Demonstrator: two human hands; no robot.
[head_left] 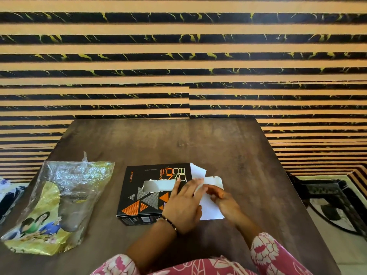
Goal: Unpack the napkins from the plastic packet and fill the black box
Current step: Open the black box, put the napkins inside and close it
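At frame center, my left hand (183,203) presses flat on the black box (147,193); my right hand (222,201) pinches its white flap (212,210). Plastic packet (59,205) lies lower left on the table (218,147).

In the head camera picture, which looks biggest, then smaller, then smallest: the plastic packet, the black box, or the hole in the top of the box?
1. plastic packet, though it lies nearer the camera, so this is unsure.
2. black box.
3. slot cut in the box top, clearly smallest.
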